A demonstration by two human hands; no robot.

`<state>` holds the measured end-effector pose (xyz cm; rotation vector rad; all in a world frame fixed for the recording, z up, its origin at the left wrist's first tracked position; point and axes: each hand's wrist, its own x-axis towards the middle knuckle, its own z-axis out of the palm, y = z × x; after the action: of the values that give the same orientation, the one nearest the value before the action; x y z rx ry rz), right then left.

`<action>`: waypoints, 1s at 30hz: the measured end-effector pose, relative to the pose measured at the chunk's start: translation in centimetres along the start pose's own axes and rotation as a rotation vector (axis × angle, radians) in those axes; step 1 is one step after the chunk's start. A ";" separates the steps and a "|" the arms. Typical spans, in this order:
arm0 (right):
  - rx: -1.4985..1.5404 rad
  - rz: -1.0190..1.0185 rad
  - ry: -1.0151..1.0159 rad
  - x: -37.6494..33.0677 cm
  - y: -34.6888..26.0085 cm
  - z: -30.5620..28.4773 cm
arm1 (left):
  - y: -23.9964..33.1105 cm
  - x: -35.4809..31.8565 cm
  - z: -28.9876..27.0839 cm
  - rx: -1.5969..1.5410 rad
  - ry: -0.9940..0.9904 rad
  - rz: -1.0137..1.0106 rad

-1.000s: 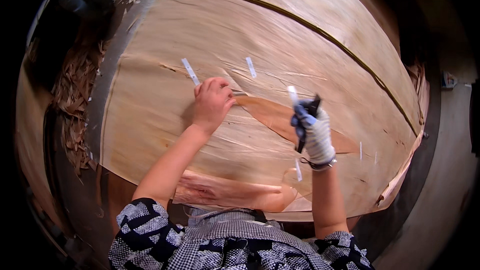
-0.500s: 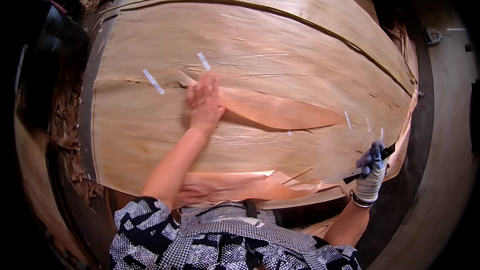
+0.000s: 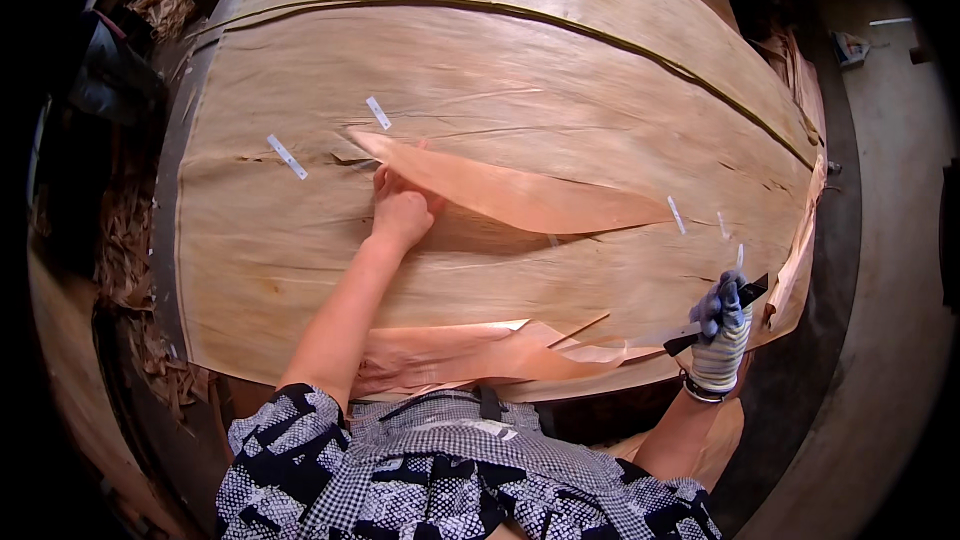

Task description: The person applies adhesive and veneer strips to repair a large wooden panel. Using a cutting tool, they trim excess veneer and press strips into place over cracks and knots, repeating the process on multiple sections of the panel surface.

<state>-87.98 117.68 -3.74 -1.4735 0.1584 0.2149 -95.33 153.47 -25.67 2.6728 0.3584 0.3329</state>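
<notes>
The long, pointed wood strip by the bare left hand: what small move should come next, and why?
Perhaps the left hand should ease the strip a little higher: the hand is partly hidden beneath it, the strip seems raised off the sheet there, and the gloved right hand, gripping a black tool, is clear of it.

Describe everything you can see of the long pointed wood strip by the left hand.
The wood strip looks thin and flexible, pinkish-tan and smooth. It is long and leaf-shaped, broad in the middle and tapering toward both ends. It slants across the paler wood sheet, from upper left to lower right. Its left part looks raised, casting a shadow below. The left hand is partly under it there; the exact grip is hidden. The right tip ends by a white tape piece.
</notes>
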 end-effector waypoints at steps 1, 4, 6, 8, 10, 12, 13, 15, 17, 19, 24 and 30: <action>-0.004 0.003 0.018 -0.2 0.1 -0.4 | 0.0 0.1 0.2 -0.037 0.021 0.012; 0.010 0.032 0.035 -0.7 0.4 -1.0 | -0.3 0.3 1.3 0.015 0.080 0.061; 0.032 0.042 0.034 -0.9 0.6 -1.0 | -0.5 -0.3 2.1 -0.982 0.075 -0.104; -0.037 0.015 0.051 -1.0 0.5 -0.6 | 0.2 -0.5 2.6 -1.505 0.116 -0.241; -0.068 0.035 0.030 -0.9 0.3 -0.5 | -0.2 0.5 0.9 -1.446 -0.017 -0.141; -0.046 0.046 0.019 -0.8 0.0 -0.2 | 0.4 1.4 -2.5 -0.594 -0.044 -0.169; -0.032 0.044 0.018 -0.8 -0.1 0.1 | -1.5 1.1 -3.5 -0.447 0.059 -0.068; 0.051 0.025 0.063 -0.7 -0.2 0.3 | -3.3 1.0 -9.0 -0.175 0.183 -0.127; 0.026 0.054 -0.021 -0.4 -0.1 1.7 | -12.5 -2.6 -12.3 -0.638 0.565 -0.459; -0.027 0.131 -0.072 -0.2 0.6 3.2 | -20.7 -10.5 -17.1 -0.417 0.740 -0.650; 0.012 0.294 -0.261 -0.1 4.1 7.5 | -29.3 -36.8 -24.0 0.626 0.545 -1.213; -0.176 0.420 -0.468 -0.3 5.8 14.3 | -21.8 -39.8 -23.4 0.864 0.151 -1.509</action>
<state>-90.00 132.35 -8.01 -1.5116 0.0677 0.9240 -143.60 169.48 -21.48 2.1180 2.7306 -0.1664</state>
